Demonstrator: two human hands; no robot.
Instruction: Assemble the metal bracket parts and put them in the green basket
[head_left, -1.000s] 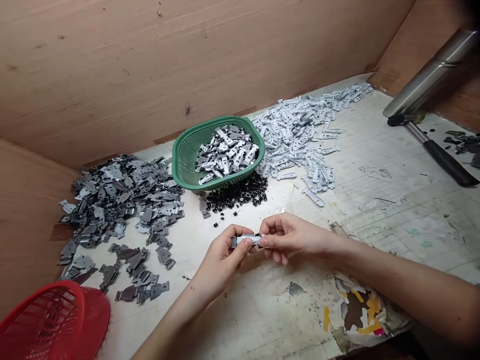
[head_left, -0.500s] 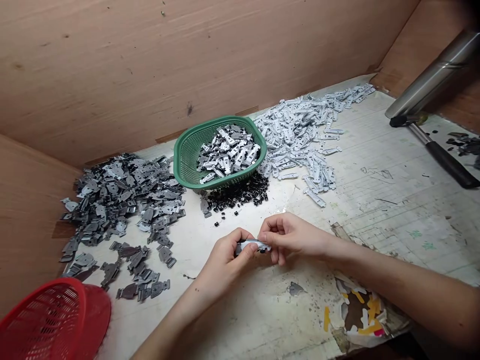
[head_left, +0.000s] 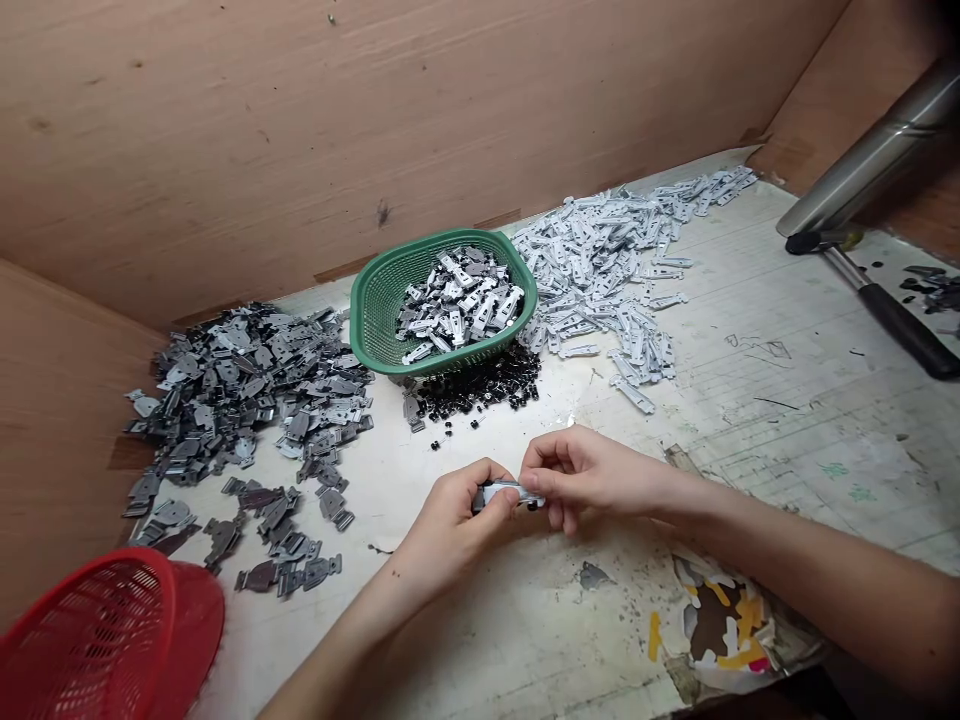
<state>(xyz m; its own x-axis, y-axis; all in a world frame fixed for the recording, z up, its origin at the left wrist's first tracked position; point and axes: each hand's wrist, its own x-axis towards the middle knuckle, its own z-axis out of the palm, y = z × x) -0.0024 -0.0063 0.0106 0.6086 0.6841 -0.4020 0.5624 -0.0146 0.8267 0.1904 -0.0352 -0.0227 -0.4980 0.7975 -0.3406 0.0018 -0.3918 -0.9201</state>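
Grey metal clip, one: left end pinched in the closed fingers of the left hand, right end in those of the right hand, long axis running hand to hand, heap of black bits just beyond both.

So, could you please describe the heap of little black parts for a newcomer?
Find the green basket by the wooden wall. At its near rim lies the heap of little black parts. Alone in being black, it is smaller than the dark grey heap and the pale heap.
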